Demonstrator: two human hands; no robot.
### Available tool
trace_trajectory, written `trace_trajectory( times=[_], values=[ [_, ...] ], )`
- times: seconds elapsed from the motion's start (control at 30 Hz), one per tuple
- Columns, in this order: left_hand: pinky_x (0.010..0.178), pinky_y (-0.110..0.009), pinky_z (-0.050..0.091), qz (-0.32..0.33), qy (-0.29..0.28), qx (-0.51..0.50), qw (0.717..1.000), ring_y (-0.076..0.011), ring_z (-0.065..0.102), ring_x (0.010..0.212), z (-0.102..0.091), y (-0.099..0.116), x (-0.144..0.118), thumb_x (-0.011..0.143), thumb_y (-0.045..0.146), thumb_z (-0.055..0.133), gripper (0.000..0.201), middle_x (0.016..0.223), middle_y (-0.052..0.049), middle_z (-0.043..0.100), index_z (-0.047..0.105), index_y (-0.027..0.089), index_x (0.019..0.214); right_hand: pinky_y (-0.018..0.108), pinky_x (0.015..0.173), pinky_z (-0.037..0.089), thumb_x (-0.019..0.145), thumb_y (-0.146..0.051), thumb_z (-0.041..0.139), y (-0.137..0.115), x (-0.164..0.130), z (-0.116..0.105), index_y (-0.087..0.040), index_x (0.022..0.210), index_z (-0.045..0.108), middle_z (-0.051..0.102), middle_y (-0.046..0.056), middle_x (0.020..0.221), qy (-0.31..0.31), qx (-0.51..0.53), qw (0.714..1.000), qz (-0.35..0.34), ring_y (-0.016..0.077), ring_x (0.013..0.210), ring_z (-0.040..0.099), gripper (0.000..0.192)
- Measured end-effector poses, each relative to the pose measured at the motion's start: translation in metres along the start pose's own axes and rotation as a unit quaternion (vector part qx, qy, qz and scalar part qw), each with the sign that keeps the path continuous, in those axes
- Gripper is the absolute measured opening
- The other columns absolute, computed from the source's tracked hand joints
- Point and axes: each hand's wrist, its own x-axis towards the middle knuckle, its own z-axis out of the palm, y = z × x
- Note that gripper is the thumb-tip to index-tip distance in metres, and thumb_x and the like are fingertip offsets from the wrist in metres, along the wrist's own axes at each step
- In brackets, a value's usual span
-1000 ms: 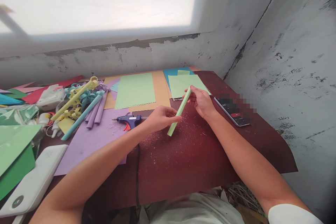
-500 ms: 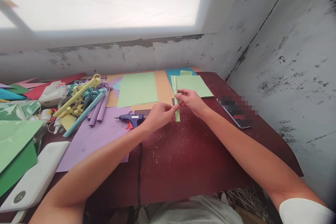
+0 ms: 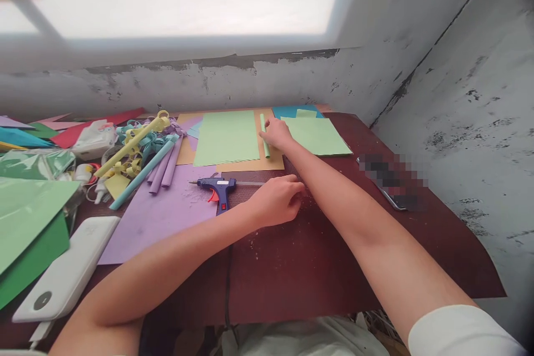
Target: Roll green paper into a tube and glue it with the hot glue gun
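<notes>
Hands have parted: right hand (image 3: pixel 277 133) now lays the rolled green paper tube (image 3: pixel 264 136) on the orange sheet (image 3: pixel 250 164) at the back, fingers curled on it, while left hand (image 3: pixel 277 200) rests empty, loosely curled, beside the glue gun (image 3: pixel 219 186).

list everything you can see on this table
green roll: 1, light green, on the orange sheet, right hand on it
green sheets: 2, light green, far middle
orange sheet: 1, under the green sheets
purple sheet: 1, left of middle
glue gun: 1, blue, by the left hand
paper tubes: several, purple, blue, yellow, left
phone: 1, dark, right
white device: 1, near left
mat: 1, maroon
left hand: resting on the mat
right hand: at the green roll
</notes>
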Motion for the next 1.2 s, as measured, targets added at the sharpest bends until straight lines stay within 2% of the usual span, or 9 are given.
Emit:
trace_trajectory(
  times=[0.17,0.27,0.33,0.47,0.57,0.73,0.87,1.1,1.2],
  values=[
    [0.082,-0.033,0.054,-0.016,0.000,0.011,1.000,-0.0206,0.069,0.092,0.000,-0.001,-0.001,0.085,0.005,0.047,0.039,0.110,-0.009,0.066,0.075,0.021,0.107,0.040,0.095,0.049,0.086,-0.026,0.071,0.012,-0.010,-0.034,-0.017,0.115,0.068,0.073,0.014,0.113,0.014,-0.022,1.000,-0.016,0.0286,0.107,0.065,0.031],
    [0.084,-0.034,0.055,-0.022,0.004,0.006,1.000,-0.0206,0.068,0.095,-0.002,-0.001,-0.001,0.085,0.003,0.046,0.040,0.114,-0.008,0.066,0.075,0.021,0.105,0.041,0.089,0.051,0.086,-0.030,0.070,0.039,-0.035,-0.067,-0.020,0.109,0.073,0.076,0.011,0.107,-0.015,-0.062,0.998,-0.023,0.0277,0.097,0.068,0.026],
    [0.085,-0.034,0.056,-0.025,0.003,0.004,1.000,-0.0202,0.068,0.094,-0.001,-0.001,0.000,0.085,0.002,0.046,0.040,0.115,-0.008,0.066,0.076,0.021,0.103,0.042,0.092,0.051,0.087,-0.037,0.069,0.063,-0.054,-0.082,-0.020,0.108,0.076,0.076,0.013,0.113,-0.031,-0.108,0.994,-0.006,0.0305,0.103,0.068,0.028],
    [0.087,-0.034,0.056,-0.033,0.006,0.003,0.999,-0.0193,0.069,0.093,0.003,-0.002,0.001,0.084,0.001,0.047,0.040,0.113,-0.008,0.067,0.076,0.022,0.101,0.050,0.108,0.045,0.091,-0.050,0.063,0.104,-0.082,-0.089,-0.015,0.137,0.066,0.065,0.022,0.139,0.011,-0.214,0.977,0.010,0.0385,0.127,0.060,0.058],
    [0.088,-0.034,0.056,-0.037,0.017,-0.002,0.999,-0.0198,0.070,0.094,0.005,-0.002,0.000,0.086,0.002,0.047,0.038,0.112,-0.008,0.069,0.077,0.021,0.099,0.048,0.111,0.043,0.091,-0.049,0.063,0.118,-0.091,-0.082,-0.014,0.146,0.058,0.062,0.022,0.143,0.004,-0.221,0.975,0.006,0.0375,0.132,0.058,0.065],
    [0.082,-0.034,0.056,-0.046,0.042,0.004,0.998,-0.0183,0.069,0.086,0.005,-0.002,0.000,0.090,0.010,0.052,0.030,0.113,-0.008,0.069,0.077,0.021,0.103,0.046,0.106,0.046,0.091,-0.049,0.064,0.117,-0.099,-0.080,-0.019,0.144,0.060,0.065,0.019,0.140,-0.014,-0.223,0.975,-0.013,0.0359,0.126,0.062,0.061],
    [0.078,-0.033,0.054,-0.054,0.066,-0.014,0.996,-0.0167,0.066,0.082,0.004,-0.006,0.001,0.090,0.009,0.052,0.032,0.110,-0.007,0.069,0.077,0.023,0.104,0.043,0.098,0.048,0.096,-0.043,0.057,0.112,-0.104,-0.087,-0.023,0.133,0.070,0.071,0.015,0.132,-0.015,-0.229,0.973,-0.029,0.0337,0.118,0.066,0.045],
    [0.079,-0.032,0.053,-0.076,0.067,-0.040,0.994,-0.0142,0.064,0.078,-0.010,-0.010,0.008,0.091,0.015,0.052,0.029,0.108,-0.008,0.068,0.076,0.021,0.106,0.034,0.077,0.046,0.095,-0.033,0.053,0.101,-0.108,-0.094,-0.023,0.103,0.081,0.080,0.012,0.103,0.023,-0.185,0.982,-0.018,0.0279,0.094,0.070,0.030],
    [0.082,-0.034,0.053,-0.100,0.048,-0.028,0.993,-0.0156,0.066,0.080,-0.029,-0.010,0.014,0.093,0.023,0.054,0.029,0.113,-0.009,0.069,0.074,0.020,0.114,0.033,0.067,0.039,0.096,-0.030,0.052,0.093,-0.111,-0.101,-0.020,0.085,0.077,0.076,0.011,0.086,0.089,-0.149,0.984,-0.033,0.0243,0.077,0.065,0.028]
  ],
)
